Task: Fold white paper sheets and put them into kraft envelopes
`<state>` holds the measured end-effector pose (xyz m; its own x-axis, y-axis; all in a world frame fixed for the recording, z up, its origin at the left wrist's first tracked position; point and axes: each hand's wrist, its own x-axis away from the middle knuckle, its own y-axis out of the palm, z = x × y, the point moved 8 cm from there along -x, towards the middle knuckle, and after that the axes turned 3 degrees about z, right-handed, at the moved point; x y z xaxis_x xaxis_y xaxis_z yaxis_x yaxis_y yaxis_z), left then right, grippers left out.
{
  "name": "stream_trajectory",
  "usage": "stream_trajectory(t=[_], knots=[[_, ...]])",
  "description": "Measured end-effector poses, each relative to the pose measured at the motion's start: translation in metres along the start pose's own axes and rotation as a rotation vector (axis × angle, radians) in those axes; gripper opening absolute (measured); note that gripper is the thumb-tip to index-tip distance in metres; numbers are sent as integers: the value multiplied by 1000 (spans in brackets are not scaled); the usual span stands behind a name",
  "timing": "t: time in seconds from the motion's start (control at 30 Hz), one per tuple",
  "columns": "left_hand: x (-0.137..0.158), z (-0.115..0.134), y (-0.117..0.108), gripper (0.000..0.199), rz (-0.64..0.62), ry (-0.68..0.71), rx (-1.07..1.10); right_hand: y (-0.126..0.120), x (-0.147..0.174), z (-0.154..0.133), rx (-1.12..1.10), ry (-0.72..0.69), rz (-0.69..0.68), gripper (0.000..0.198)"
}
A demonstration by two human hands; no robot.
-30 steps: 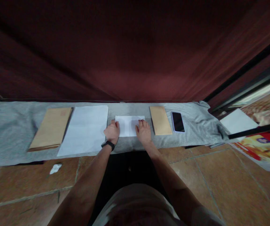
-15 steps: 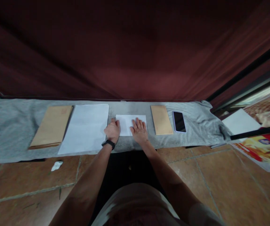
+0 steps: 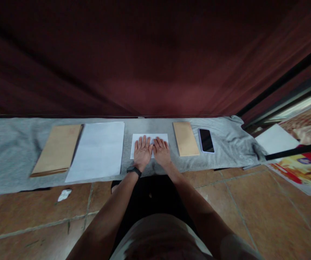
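Observation:
A small white sheet of paper (image 3: 135, 139), which looks folded, lies on the grey cloth (image 3: 155, 125) in front of me. My left hand (image 3: 142, 151) rests flat on its left half, fingers stretched out and pointing away from me. On the right half lies my right hand (image 3: 161, 151), also flat, its thumb close to the left one. Most of the paper is hidden beneath both hands. Left of it is a stack of large white paper (image 3: 97, 150). A brown envelope (image 3: 186, 139) lies to the right.
At the far left lies a stack of large brown envelopes (image 3: 56, 148). A phone (image 3: 206, 140) lies right of the small envelope. Behind the cloth hangs a dark red curtain (image 3: 155, 97). A crumpled tissue (image 3: 64, 195) and a colourful box (image 3: 304, 169) are beyond the cloth's near side.
My left hand has moved from the paper's left edge onto its surface and spread flat. My right hand stays on the paper, nearly in place. The view has shifted slightly.

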<state>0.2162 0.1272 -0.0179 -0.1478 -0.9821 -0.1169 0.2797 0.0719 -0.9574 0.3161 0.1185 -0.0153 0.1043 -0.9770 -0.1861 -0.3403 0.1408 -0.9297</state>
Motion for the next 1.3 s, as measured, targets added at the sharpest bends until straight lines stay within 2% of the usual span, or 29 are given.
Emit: stream_trajectory(t=[0.2, 0.3, 0.43, 0.57, 0.73, 0.97, 1.03, 1.1, 1.2, 1.3], knots=[[2, -2, 3, 63, -48, 35, -34, 8, -34, -25, -93, -112, 22, 46], [2, -4, 5, 64, -71, 18, -36, 14, -40, -31, -72, -115, 7, 45], [-3, -7, 9, 61, -82, -30, -30, 16, -35, -16, -21, -49, 11, 49], [-6, -16, 7, 59, -20, -118, -31, 13, -28, 6, 42, -57, 21, 53], [-5, -32, -2, 62, 58, -184, -57, 7, -21, 34, 90, 0, 51, 58], [1, -51, -11, 65, 129, -250, -82, 3, -17, 39, 110, 15, 71, 61], [2, -47, -15, 65, 157, -256, -87, 2, -17, 37, 107, 11, 73, 61], [-1, -33, -14, 64, 160, -194, -69, 2, -17, 36, 100, 17, 79, 61], [-9, 1, -3, 62, 75, -11, 2, 1, -17, 37, 96, 24, 82, 60], [-17, 16, 10, 62, -11, 44, 29, 2, -17, 37, 102, 17, 71, 58]])
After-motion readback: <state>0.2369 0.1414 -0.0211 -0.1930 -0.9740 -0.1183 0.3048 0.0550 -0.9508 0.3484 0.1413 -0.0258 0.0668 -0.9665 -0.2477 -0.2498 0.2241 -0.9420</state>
